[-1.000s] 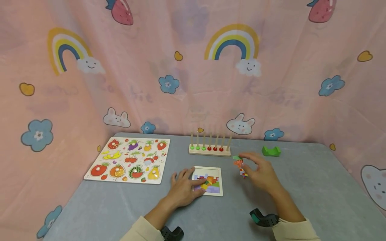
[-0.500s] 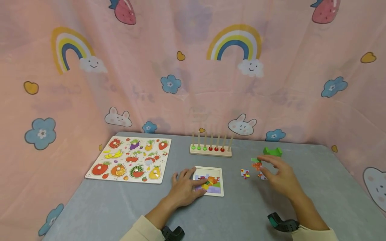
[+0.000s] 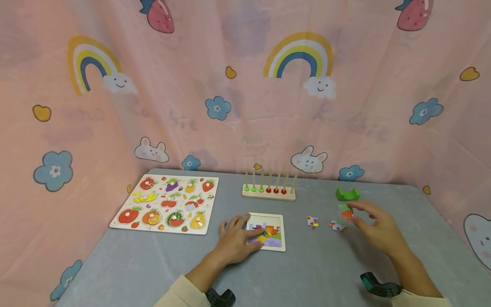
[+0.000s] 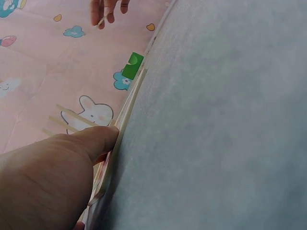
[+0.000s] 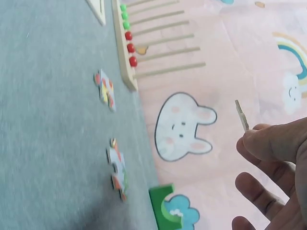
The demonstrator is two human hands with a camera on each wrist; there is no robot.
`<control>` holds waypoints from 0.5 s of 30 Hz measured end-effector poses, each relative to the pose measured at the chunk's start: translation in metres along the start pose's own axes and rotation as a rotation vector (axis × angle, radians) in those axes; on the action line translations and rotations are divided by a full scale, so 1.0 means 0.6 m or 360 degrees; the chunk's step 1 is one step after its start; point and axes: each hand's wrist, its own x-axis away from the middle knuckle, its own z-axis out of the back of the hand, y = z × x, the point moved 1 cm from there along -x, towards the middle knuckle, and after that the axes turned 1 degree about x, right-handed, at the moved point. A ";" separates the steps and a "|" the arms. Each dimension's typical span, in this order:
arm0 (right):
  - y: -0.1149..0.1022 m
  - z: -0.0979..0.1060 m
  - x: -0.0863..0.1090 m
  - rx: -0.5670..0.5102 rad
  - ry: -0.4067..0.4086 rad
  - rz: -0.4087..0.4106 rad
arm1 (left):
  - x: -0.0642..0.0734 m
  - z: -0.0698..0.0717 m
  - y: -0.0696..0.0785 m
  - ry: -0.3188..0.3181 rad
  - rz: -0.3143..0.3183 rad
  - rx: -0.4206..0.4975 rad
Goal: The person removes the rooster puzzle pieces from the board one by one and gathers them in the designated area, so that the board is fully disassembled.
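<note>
My left hand [image 3: 232, 243] rests on a small wooden jigsaw tray [image 3: 283, 234], its index finger and thumb lying over the partly filled colourful picture. In the left wrist view the thumb [image 4: 98, 139] presses at the tray's edge. My right hand [image 3: 383, 232] pinches a green and orange jigsaw piece [image 3: 346, 212] between thumb and index finger. Seen edge-on in the right wrist view, that piece [image 5: 242, 115] is held up off the table. Two loose jigsaw pieces lie on the table: one [image 3: 312, 221] right of the tray, another [image 3: 337, 226] nearer the right hand.
A fruit knob-puzzle board [image 3: 177, 209] lies at the left of the grey table [image 3: 303, 273]. Behind the tray stands a wooden peg rack [image 3: 268, 195] with green and red beads. A green block with a curved notch [image 3: 348, 195] sits beyond the right hand.
My right hand has moved to the right with the pinched piece, uncovering the two loose pieces on the table. My left hand has stayed on the tray.
</note>
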 end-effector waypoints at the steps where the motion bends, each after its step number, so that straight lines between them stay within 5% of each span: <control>1: 0.004 0.002 0.001 0.0003 -0.0001 0.0002 | 0.000 0.000 0.000 -0.0002 0.0003 -0.0001; 15: 0.069 0.022 0.014 0.0098 -0.0074 -0.0136 | 0.001 -0.002 0.000 0.0005 0.0002 -0.0006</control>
